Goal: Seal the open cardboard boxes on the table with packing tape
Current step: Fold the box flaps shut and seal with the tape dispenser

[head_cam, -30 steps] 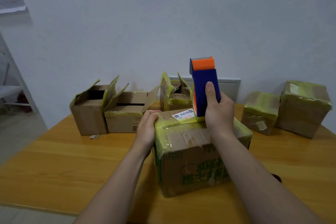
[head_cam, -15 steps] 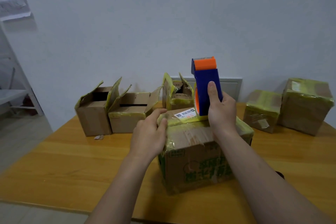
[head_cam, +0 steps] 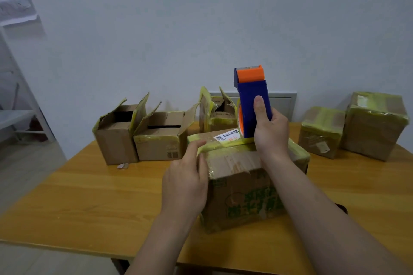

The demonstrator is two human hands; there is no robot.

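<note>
A closed cardboard box (head_cam: 243, 192) with green print and yellow tape stands in front of me on the wooden table (head_cam: 89, 196). My right hand (head_cam: 271, 131) grips a blue and orange tape dispenser (head_cam: 252, 105), held upright with its lower end on the box top near a white label. My left hand (head_cam: 187, 176) rests flat against the box's near left corner, fingers on the yellow tape. Three boxes with raised flaps stand behind: one at the far left (head_cam: 116, 134), one beside it (head_cam: 161, 138), one behind the dispenser (head_cam: 218, 116).
Two taped boxes stand at the back right, a smaller one (head_cam: 320, 134) and a larger one (head_cam: 375, 125). A small scrap (head_cam: 123, 165) lies on the table by the leftmost box. A white wall rises right behind the table. The floor drops away on the left.
My left hand slid from the box's far top left edge back to its near left corner. The dispenser has stayed on the box top. The view shifted slightly.
</note>
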